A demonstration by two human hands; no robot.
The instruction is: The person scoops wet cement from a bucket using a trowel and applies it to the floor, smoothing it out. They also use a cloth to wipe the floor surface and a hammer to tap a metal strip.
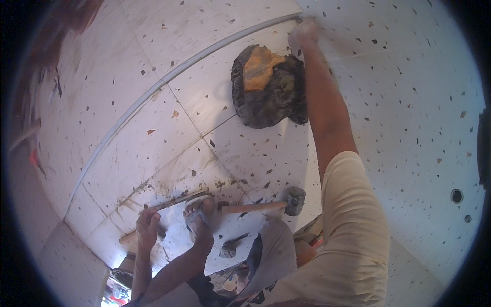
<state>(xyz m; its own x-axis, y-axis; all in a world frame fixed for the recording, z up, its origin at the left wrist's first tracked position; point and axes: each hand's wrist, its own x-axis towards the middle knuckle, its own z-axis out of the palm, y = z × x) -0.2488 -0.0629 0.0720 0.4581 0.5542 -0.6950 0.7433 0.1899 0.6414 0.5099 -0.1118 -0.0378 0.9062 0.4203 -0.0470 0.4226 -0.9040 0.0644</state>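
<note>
White tiles (225, 153) lie joined; debris (221, 183) remains right of the left hand (147, 225), half-curled at a bar's (179, 199) end, hold unconfirmed; right hand (305, 34) blurred, grip indeterminable.

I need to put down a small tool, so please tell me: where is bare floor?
Bare speckled tile lies between the black bag and the mallet, and between that bag and the grey strip. It is crowded near the left hand, sandalled foot and mallet.
</note>
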